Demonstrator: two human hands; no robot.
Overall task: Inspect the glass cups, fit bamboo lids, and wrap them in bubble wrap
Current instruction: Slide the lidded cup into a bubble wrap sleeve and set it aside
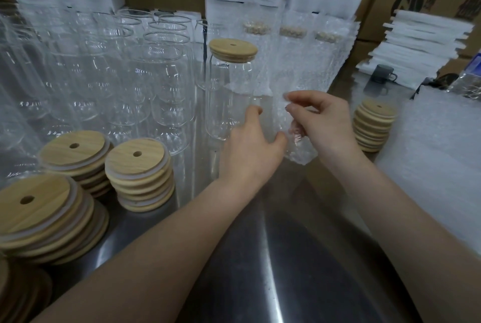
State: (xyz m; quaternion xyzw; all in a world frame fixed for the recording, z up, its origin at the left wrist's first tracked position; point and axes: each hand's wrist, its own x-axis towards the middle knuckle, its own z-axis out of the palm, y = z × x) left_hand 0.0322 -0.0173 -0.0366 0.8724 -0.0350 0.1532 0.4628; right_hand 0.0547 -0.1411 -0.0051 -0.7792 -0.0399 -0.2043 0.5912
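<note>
The lidded cup is gripped by the left hand, bubble wrap pinched by the right hand; the cup could be toppled by a tug.

Five stacks of bamboo lids, four left, one right; one lidded glass cup; three bubble-wrapped cups; one dark mug; open glass cups beyond counting.

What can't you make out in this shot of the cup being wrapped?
Head view, lidded cup: lower right side hidden behind the left hand.
Head view, left hand: its own back hides what the fingers grip.
Head view, lid stack at bottom left: cut by the frame edge.
Head view, dark mug: too small to see contents.
</note>
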